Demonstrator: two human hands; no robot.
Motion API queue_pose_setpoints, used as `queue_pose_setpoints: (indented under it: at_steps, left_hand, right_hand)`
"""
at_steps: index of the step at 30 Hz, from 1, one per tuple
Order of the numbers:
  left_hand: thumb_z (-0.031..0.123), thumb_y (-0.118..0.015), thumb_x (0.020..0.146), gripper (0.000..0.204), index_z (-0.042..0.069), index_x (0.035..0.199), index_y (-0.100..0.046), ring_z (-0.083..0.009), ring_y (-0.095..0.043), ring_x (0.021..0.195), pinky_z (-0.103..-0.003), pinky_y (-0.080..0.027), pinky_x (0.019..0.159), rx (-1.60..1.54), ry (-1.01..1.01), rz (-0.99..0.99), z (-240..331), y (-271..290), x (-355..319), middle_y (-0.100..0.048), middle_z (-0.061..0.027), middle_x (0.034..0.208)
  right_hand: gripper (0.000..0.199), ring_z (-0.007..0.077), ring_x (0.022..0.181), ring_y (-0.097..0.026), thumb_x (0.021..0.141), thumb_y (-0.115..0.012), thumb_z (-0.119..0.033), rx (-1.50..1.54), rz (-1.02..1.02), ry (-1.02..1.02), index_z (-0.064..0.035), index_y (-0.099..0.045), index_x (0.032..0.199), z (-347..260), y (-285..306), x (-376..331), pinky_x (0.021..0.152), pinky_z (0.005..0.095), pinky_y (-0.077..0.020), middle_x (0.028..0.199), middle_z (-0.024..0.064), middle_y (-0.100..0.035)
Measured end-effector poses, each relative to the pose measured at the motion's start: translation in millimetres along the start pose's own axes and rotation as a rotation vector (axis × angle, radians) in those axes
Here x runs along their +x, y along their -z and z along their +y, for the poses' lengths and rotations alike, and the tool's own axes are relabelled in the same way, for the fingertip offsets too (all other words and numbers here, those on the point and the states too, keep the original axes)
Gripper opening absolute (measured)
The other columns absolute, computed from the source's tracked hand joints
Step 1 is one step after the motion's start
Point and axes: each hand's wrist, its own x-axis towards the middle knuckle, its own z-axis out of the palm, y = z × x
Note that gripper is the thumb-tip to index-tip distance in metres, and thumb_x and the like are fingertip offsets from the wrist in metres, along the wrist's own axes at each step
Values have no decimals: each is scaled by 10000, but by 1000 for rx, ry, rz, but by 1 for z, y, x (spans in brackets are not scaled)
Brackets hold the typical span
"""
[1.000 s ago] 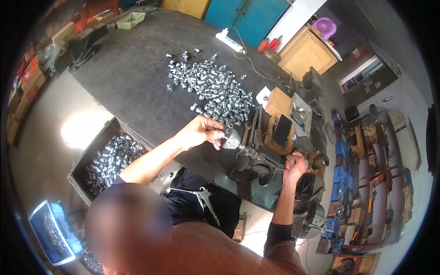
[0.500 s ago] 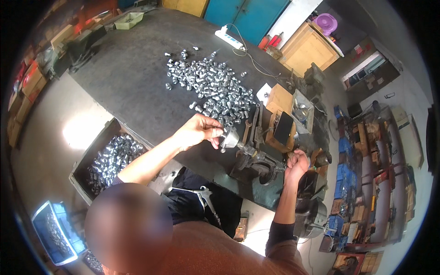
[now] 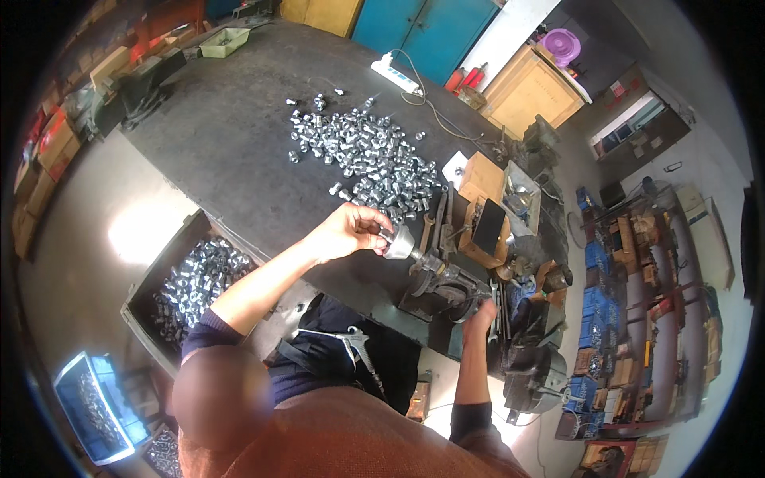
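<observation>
With the left hand [image 3: 344, 231] pinching a small metal fitting [image 3: 398, 243] at the mouth of the bench machine [image 3: 442, 279] on the dark tabletop [image 3: 231, 135], seat it squarely while the right hand [image 3: 480, 315], seemingly closed on the lever, holds steady.

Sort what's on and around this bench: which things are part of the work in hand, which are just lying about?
In use:
left hand holding a small metal fitting
right hand on the bench machine
pile of metal fittings
crate of fittings

Lying about:
power strip
wooden box
green tray
purple fan
</observation>
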Motion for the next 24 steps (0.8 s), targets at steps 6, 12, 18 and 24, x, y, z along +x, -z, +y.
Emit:
queue_pose_setpoints:
  at_steps: [6,12,18,24]
  left_hand:
    - [-64,-611,771,205,-20,971,-609,-105,-596,709,-237,-494,682,3,2,9,0,4,-2,-632,-57,785]
    - [-59,-632,760,221,-2,969,-594,-119,-599,703,-244,-500,672,-77,4,-30,-2,2,2,-621,-62,791]
    - [-19,-641,775,194,-21,958,-580,-123,-599,673,-259,-513,635,-98,39,-4,-5,1,4,-618,-73,781]
    - [85,-630,815,146,-46,869,-596,-114,-577,560,-248,-498,542,-29,62,75,-6,-5,1,-596,-60,679]
  right_hand:
    - [130,62,423,-218,764,-439,-111,77,-364,-19,-5,-514,758,-44,44,-54,374,218,-151,522,-27,-289]
    - [135,52,424,-198,799,-433,-105,139,-367,133,-16,-518,744,-98,-9,-33,376,209,-136,503,-37,-257]
    - [159,61,435,-250,777,-412,-67,96,-303,276,34,-534,789,-90,-30,-6,376,202,-201,516,-15,-316]
    - [170,53,428,-239,771,-437,-89,176,-392,402,45,-541,781,-86,-10,-25,376,197,-194,512,-21,-297]
